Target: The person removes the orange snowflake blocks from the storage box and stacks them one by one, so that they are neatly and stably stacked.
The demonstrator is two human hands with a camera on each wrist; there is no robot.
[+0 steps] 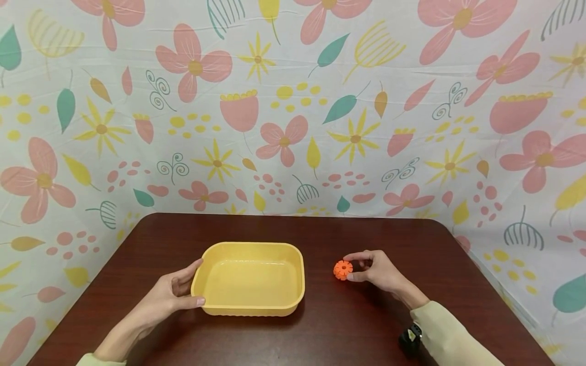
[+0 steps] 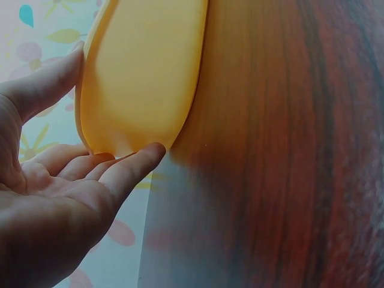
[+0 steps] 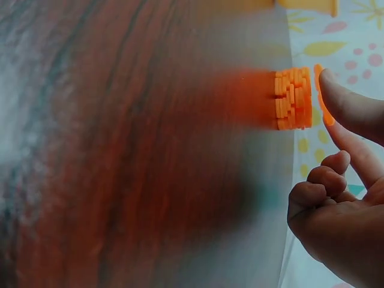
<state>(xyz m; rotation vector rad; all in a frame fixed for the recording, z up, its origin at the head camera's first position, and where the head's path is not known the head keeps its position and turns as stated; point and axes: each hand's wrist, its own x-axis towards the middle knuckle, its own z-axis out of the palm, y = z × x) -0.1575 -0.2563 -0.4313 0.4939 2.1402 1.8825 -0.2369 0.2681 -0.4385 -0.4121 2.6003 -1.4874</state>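
Observation:
A yellow rectangular plastic tray [image 1: 247, 308] stands on the table. My left hand [image 1: 171, 295] grips its left end, thumb at the near corner and index finger toward the far one. In the left wrist view, the fingertips of the left hand [image 2: 78, 180] touch the tray's end wall. To the right of the tray, my right hand [image 1: 375, 272] pinches an orange notched disc [image 3: 321, 99] between thumb and index finger. A short stack of similar orange discs [image 3: 291, 99] stands on the table just below it. A narrow gap separates the held disc from the stack.
The dark reddish-brown wooden table [image 1: 311, 340] has rounded far corners. Behind it and along its sides hangs a white cloth [image 1: 293, 203] with floral print. A black device [image 1: 410, 339] is worn at the right wrist, beside the pale sleeve.

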